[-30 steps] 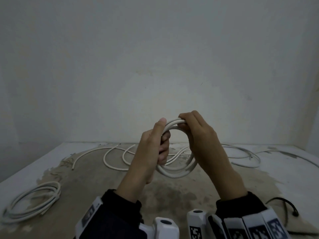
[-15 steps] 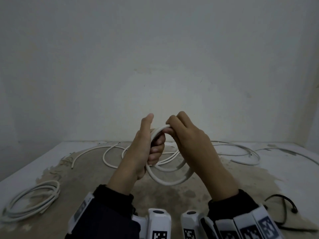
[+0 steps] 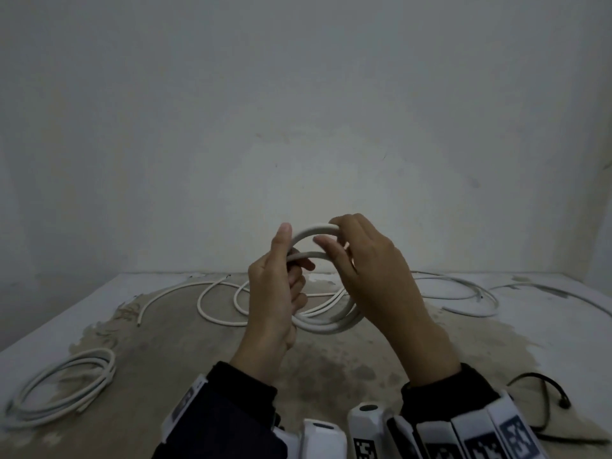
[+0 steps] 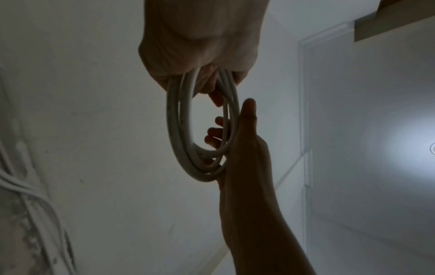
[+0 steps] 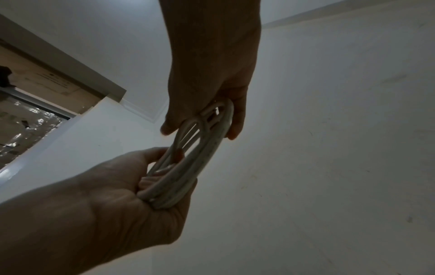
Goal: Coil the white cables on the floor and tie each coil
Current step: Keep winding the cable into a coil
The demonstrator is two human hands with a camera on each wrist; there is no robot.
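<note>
A white cable coil [image 3: 331, 323] of several turns is held up in front of me between both hands. My left hand [image 3: 281, 270] grips its left side with curled fingers, thumb pointing up. My right hand [image 3: 344, 240] pinches the coil's top arc between thumb and fingers. In the left wrist view the coil [image 4: 179, 130] hangs between the left hand [image 4: 247, 148] below and the right hand [image 4: 200, 46] above. The right wrist view shows the right hand [image 5: 117, 204] wrapped round the coil [image 5: 202, 160], with the left hand [image 5: 212, 74] on its far end.
Loose white cables [image 3: 215, 318] lie in loops on the stained floor [image 3: 331, 376] behind my hands and stretch right [image 3: 463, 296]. A wound white coil [image 3: 66, 385] lies at the left. A black cord [image 3: 546, 392] on a beige cloth sits at the right. A wall stands close behind.
The hands drew together, then the right hand moved right along the coil's top, so an arc of cable now shows between the hands. Both hands kept hold.
</note>
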